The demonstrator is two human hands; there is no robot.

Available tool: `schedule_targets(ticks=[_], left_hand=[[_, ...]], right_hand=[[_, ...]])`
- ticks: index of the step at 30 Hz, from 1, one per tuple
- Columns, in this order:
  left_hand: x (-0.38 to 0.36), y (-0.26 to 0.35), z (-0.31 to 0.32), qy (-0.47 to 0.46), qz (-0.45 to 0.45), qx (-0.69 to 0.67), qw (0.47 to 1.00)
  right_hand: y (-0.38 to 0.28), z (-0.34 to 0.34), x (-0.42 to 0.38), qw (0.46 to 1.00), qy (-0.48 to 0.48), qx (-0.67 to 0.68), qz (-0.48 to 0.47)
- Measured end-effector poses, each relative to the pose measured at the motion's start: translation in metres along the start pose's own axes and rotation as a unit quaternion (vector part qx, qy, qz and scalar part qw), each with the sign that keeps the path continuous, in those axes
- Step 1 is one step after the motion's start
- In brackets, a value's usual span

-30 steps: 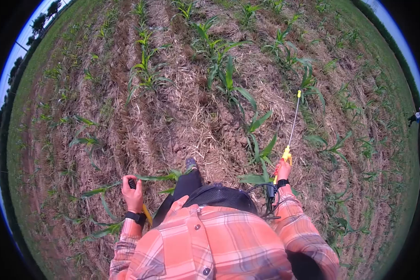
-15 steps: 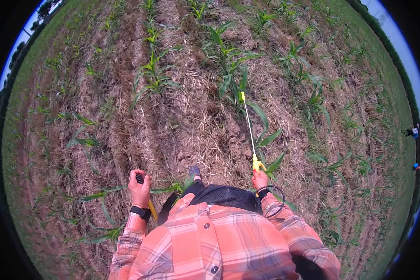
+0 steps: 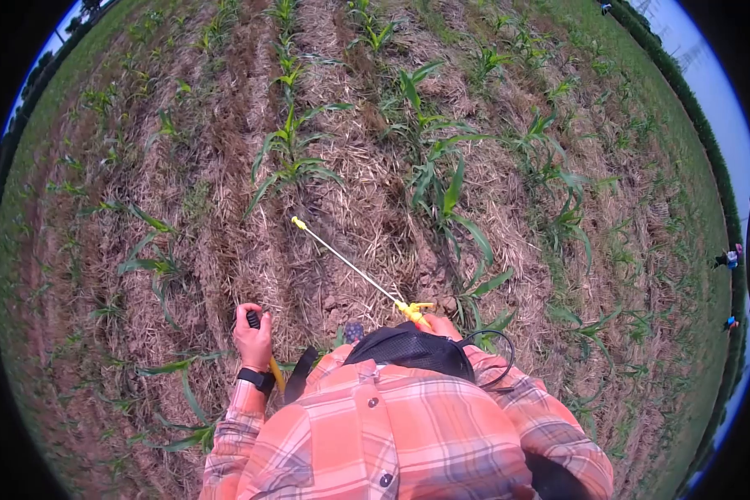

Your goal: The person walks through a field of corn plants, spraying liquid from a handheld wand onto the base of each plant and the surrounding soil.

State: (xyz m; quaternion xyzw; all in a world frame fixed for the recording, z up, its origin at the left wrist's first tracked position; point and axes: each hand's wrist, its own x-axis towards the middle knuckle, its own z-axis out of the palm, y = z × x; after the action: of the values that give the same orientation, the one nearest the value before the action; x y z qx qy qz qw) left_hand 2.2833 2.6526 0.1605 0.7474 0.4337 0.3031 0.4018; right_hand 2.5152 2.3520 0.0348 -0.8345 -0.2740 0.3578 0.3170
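My right hand (image 3: 443, 326) grips the yellow handle of a thin sprayer wand (image 3: 350, 265). The wand slants up and left, and its yellow nozzle tip (image 3: 296, 222) hangs just below a young corn plant (image 3: 290, 160). A black hose (image 3: 493, 358) loops from the handle past my right sleeve. My left hand (image 3: 254, 337) is closed around a black pump lever grip (image 3: 253, 318) with a yellow rod below it, at my left hip. A black mesh pack (image 3: 408, 348) sits against my chest.
Rows of young corn plants (image 3: 442, 192) run away from me across straw-covered soil (image 3: 225, 242). My foot (image 3: 353, 332) shows between two rows. Small figures of other people (image 3: 729, 260) stand at the far right field edge.
The wand has swung from the right row, across the middle row, to the left row. My right hand has drawn in toward my chest. My left hand keeps hold of the lever.
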Motion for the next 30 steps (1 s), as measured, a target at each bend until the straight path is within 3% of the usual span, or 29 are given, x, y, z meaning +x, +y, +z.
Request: schedule_targets(ticks=[3, 7, 10, 12, 13, 16, 21, 24, 28, 30], left_hand=[[0.011, -0.007, 0.000, 0.005, -0.022, -0.006, 1.000], [0.027, -0.006, 0.004, 0.007, -0.065, -0.031, 0.997], [0.045, 0.006, 0.011, 0.044, -0.026, -0.001, 0.999], [0.059, 0.018, 0.016, 0.043, -0.078, -0.036, 0.995], [0.068, 0.021, 0.021, 0.069, 0.019, 0.034, 0.997], [0.094, 0.035, 0.042, 0.056, 0.045, 0.065, 0.995], [0.127, 0.055, 0.075, 0.012, -0.019, 0.060, 0.998], [0.142, 0.064, 0.094, 0.012, 0.038, 0.051, 0.998], [0.155, 0.084, 0.109, 0.008, 0.013, 0.041, 0.999], [0.163, 0.083, 0.115, 0.011, 0.040, 0.046, 0.998]], right_hand=[[-0.024, -0.013, 0.019, 0.994, -0.097, -0.039, -0.044], [-0.033, -0.020, 0.054, 0.989, -0.096, -0.045, -0.102], [-0.027, -0.026, 0.088, 0.990, -0.132, -0.028, -0.045], [-0.021, -0.034, 0.107, 0.991, -0.091, -0.054, -0.079], [-0.012, -0.035, 0.116, 0.994, -0.061, -0.069, -0.062], [0.018, -0.044, 0.145, 0.998, 0.024, -0.048, -0.014], [0.037, -0.081, 0.164, 0.987, 0.140, -0.003, 0.077], [0.051, -0.104, 0.175, 0.972, 0.204, 0.009, 0.114], [0.079, -0.129, 0.196, 0.929, 0.243, 0.244, 0.133], [0.083, -0.146, 0.201, 0.909, 0.260, 0.276, 0.172]])
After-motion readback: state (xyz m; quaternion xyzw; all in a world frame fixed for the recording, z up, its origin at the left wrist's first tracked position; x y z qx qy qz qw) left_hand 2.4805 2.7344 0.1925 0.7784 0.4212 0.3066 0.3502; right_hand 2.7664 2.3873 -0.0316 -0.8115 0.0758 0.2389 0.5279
